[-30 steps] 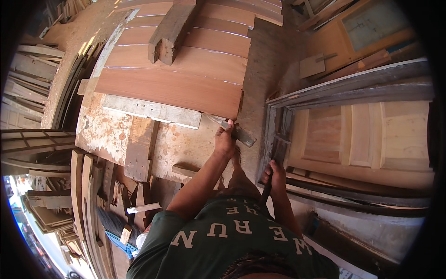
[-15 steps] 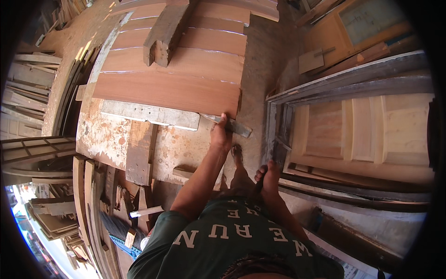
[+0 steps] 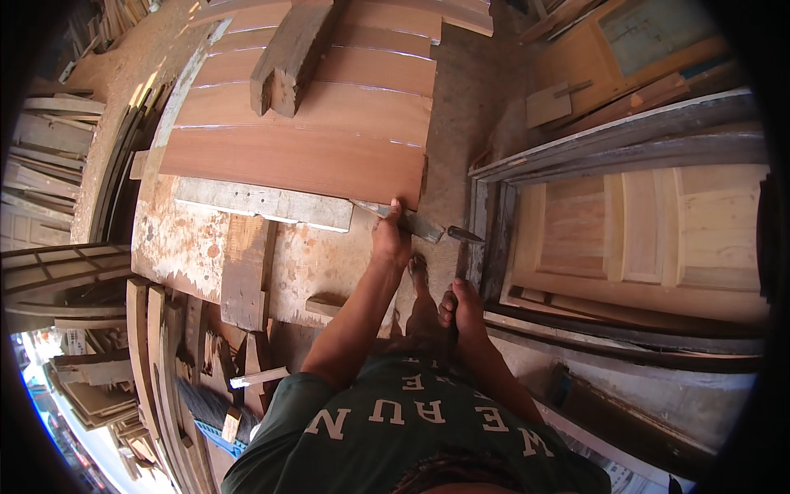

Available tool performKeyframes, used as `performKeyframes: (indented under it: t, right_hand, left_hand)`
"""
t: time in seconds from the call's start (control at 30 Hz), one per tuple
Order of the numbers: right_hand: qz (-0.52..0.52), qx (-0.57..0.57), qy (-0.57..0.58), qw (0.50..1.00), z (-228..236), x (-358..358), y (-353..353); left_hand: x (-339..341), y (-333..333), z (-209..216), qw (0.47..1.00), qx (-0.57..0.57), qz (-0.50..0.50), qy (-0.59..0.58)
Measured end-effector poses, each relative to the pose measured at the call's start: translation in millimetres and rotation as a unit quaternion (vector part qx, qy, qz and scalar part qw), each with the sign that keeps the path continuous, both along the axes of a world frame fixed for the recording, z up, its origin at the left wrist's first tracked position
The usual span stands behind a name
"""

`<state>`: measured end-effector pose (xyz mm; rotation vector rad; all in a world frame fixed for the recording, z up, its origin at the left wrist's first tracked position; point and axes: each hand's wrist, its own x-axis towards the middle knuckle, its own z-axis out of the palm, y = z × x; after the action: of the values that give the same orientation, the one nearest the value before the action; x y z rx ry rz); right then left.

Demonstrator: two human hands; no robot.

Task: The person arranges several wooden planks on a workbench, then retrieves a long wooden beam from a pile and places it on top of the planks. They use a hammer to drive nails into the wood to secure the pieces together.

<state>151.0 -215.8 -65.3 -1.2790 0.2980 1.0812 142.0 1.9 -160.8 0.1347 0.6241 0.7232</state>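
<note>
My left hand [image 3: 390, 236] is closed on a grey wooden wedge [image 3: 422, 226], thumb on top. Its thin end sits between the front edge of the reddish-brown boards [image 3: 296, 156] and a pale painted batten [image 3: 263, 202]. In my right hand [image 3: 464, 306], closed around the handle, is a hammer [image 3: 466, 235]. The hammer's head lies just right of the wedge's thick end, with a small gap seeming to show between them. The boards lie side by side on a worn, stained worktable [image 3: 177, 247], pale glue-like lines along their joints.
A heavy timber block [image 3: 292, 62] rests across the boards. To the right, a panelled wooden door [image 3: 642, 230] lies by a dark frame [image 3: 485, 247]. Stacked lumber [image 3: 152, 354] crowds the left side. A small wood offcut [image 3: 325, 305] is on the table's near edge.
My right hand has shifted slightly left, and the hammer's head has come into clear view beside the wedge's thick end. The left hand and wedge have barely moved.
</note>
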Motion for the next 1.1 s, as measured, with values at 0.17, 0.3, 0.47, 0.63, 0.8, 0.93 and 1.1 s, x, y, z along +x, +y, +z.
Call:
performKeyframes:
  t: [0.17,0.3,0.47,0.63,0.8,0.93,1.1]
  right_hand:
    - [-0.066,-0.044,-0.046,0.996,-3.9,-21.8,5.3]
    - [0.041,0.022,0.018,0.999,0.8,-3.0,-7.1]
    - [-0.176,-0.024,-0.045,0.983,-16.2,-16.7,-8.1]
    - [0.045,0.009,0.003,0.999,-1.3,1.3,-12.5]
    - [0.054,-0.013,-0.009,0.998,4.7,-17.5,3.6]
    - [0.041,0.022,0.027,0.999,3.1,4.9,-13.7]
    - [0.040,-0.023,-0.011,0.999,11.0,-21.0,11.8]
  left_hand:
    - [-0.1,-8.3,14.9,0.999,-0.006,-0.002,0.038]
    - [-0.4,-1.6,2.1,1.000,0.007,-0.003,-0.002]
    - [0.8,-8.6,11.4,0.999,0.007,0.005,0.042]
    - [1.1,-1.8,1.2,0.999,0.011,0.030,0.015]
    - [1.6,-4.6,0.3,0.999,0.009,0.013,0.029]
    - [2.2,-2.8,1.7,0.999,0.006,0.031,0.042]
    - [-0.5,-7.9,4.9,0.999,0.023,0.022,0.044]
